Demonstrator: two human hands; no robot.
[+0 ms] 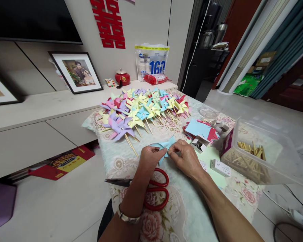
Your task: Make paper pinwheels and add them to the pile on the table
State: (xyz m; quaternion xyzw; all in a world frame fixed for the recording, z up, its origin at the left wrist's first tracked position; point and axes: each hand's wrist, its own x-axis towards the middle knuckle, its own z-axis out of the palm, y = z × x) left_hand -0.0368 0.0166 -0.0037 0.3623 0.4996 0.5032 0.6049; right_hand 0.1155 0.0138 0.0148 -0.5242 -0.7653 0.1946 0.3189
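My left hand [150,157] and my right hand [186,158] both pinch a light blue paper piece [166,145], folded into pinwheel points, just above the floral tablecloth [181,208]. Red-handled scissors [154,188] lie flat under my left wrist, blades pointing left. Beyond my hands a heap of finished paper pinwheels [141,109] on wooden sticks covers the far half of the table.
A stack of cut paper squares [199,129] and a small open box of pins [198,144] sit right of my hands. A clear plastic bin of wooden sticks [252,158] stands at the right. A small white box [220,167] lies beside it.
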